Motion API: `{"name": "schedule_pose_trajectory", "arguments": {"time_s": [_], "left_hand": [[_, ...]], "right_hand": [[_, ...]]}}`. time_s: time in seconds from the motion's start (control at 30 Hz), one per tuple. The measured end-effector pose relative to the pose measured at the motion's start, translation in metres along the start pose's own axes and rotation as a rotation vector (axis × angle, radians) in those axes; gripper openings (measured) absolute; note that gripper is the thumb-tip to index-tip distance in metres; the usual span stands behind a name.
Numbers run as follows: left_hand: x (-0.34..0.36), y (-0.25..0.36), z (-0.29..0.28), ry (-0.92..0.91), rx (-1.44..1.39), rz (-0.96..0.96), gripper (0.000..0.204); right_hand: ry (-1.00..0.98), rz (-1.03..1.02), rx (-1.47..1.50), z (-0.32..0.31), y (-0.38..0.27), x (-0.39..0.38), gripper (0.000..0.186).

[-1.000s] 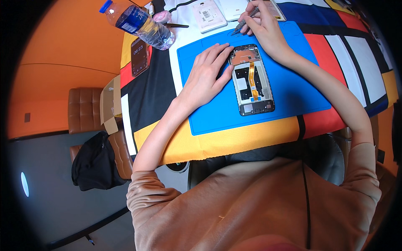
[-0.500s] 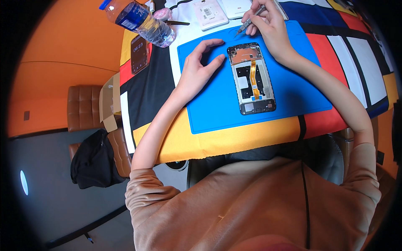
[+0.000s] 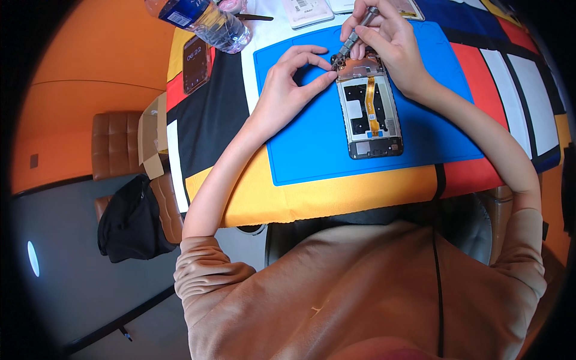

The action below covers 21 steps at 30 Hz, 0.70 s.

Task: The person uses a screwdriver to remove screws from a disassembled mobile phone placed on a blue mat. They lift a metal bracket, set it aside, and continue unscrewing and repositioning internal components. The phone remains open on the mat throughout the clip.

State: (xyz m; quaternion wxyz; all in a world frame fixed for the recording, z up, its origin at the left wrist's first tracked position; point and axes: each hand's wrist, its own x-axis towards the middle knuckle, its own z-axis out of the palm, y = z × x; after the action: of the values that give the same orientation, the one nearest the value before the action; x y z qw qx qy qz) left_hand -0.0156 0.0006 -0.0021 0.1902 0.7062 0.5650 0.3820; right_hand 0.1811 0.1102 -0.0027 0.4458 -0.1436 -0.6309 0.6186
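An opened smartphone (image 3: 370, 114) with its back off lies on a blue work mat (image 3: 312, 150), showing boards and an orange flex cable. My right hand (image 3: 384, 36) grips a small metal screwdriver (image 3: 353, 39), its tip down at the phone's top left corner. My left hand (image 3: 288, 84) rests on the mat beside the phone. Its thumb and forefinger pinch at that same top corner, next to the screwdriver tip. What the fingers pinch is too small to tell.
The table has a cloth of coloured blocks (image 3: 210, 120). A plastic water bottle (image 3: 204, 18) lies at the far left, a dark phone (image 3: 195, 63) beside it. A white phone back cover (image 3: 309, 11) is beyond the mat. A brown leather chair (image 3: 120, 150) with a black bag (image 3: 129, 222) stands left.
My left hand lifted off the phone's side and moved up to pinch at its top corner. My right hand brought the screwdriver down from beyond the mat to that corner.
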Motion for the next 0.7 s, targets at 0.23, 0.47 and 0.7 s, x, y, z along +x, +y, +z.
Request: {"name": "schedule_pose_trajectory", "arguments": {"time_s": [0.23, 0.47, 0.7], "left_hand": [[-0.0002, 0.0016, 0.0005, 0.004, 0.015, 0.005, 0.021], [0.0001, 0.0012, -0.0005, -0.007, 0.006, -0.002, 0.021], [0.0004, -0.0002, -0.0008, -0.011, 0.016, 0.007, 0.020]], "right_hand": [[-0.022, 0.007, 0.023, -0.0006, -0.0018, -0.0006, 0.014], [-0.019, -0.020, -0.022, -0.0004, -0.0005, 0.0012, 0.014], [0.001, -0.012, 0.002, -0.0005, -0.0022, -0.0016, 0.014]]}}
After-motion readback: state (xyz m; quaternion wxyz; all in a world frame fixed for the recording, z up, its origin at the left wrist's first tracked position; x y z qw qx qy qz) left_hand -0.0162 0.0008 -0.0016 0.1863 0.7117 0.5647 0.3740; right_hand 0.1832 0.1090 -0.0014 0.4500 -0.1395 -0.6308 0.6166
